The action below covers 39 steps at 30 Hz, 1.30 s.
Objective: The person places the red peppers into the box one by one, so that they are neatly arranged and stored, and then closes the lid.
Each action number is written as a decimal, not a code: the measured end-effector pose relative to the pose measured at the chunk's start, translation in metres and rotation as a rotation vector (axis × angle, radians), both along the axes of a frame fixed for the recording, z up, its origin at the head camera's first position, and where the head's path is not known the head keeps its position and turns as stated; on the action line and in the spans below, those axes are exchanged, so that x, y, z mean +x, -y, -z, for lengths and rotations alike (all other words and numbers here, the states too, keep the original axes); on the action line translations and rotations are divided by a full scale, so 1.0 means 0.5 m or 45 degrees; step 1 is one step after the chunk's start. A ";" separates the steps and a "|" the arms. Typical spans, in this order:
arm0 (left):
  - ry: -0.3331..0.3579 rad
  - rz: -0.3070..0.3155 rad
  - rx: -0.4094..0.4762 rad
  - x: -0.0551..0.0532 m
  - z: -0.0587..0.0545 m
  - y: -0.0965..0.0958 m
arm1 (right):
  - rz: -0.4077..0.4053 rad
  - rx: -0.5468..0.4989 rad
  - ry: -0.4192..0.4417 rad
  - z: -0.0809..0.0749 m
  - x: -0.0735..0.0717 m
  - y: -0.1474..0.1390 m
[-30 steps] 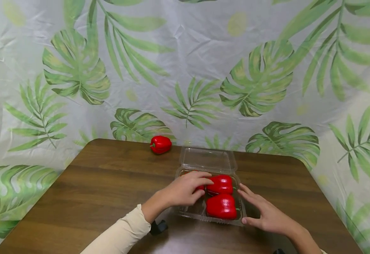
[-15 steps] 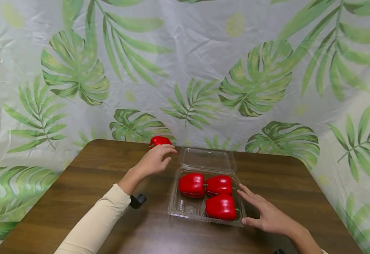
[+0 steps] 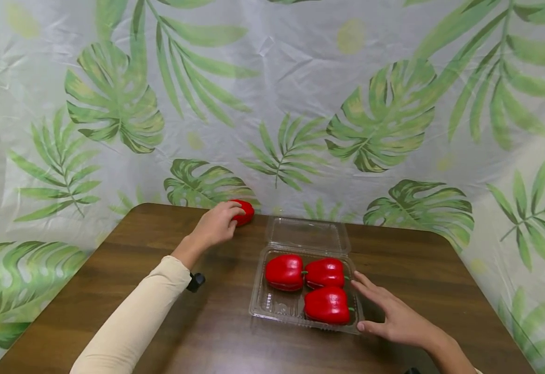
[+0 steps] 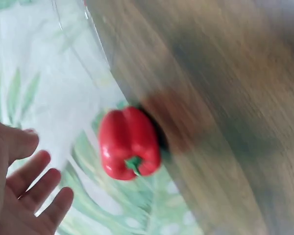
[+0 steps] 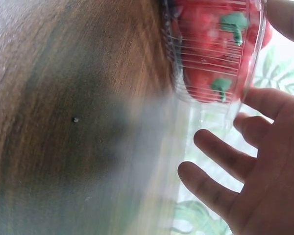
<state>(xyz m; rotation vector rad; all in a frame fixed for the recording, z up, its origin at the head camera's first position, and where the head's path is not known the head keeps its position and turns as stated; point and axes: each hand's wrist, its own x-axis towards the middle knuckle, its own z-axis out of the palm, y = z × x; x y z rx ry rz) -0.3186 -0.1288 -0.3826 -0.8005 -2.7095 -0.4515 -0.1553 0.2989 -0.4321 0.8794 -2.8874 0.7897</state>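
Observation:
At the table's far edge lies a loose red bell pepper (image 3: pixel 244 212) with a green stem (image 4: pixel 134 164). My left hand (image 3: pixel 214 224) is over its left side in the head view; the left wrist view shows the fingers spread beside it, not closed round it. A clear plastic clamshell container (image 3: pixel 272 309) stands with its lid (image 3: pixel 307 234) laid back. Inside are three red bell peppers: one at back left (image 3: pixel 284 272), one at back right (image 3: pixel 325 272), one at front right (image 3: pixel 327 305). My right hand (image 3: pixel 394 314) rests at the container's right side, fingers extended along its rim.
Everything stands on a brown wooden table (image 3: pixel 169 259) with rounded far corners. Right behind its far edge hangs a leaf-patterned cloth (image 3: pixel 291 93). A dark strap device (image 3: pixel 196 282) sits on the left wrist.
My left hand has left the back-left pepper in the container and moved left and away to the loose pepper, partly covering it. The right hand stays in place.

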 end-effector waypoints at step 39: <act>0.226 -0.130 -0.337 -0.083 0.045 0.020 | -0.002 -0.006 0.020 -0.002 -0.002 -0.004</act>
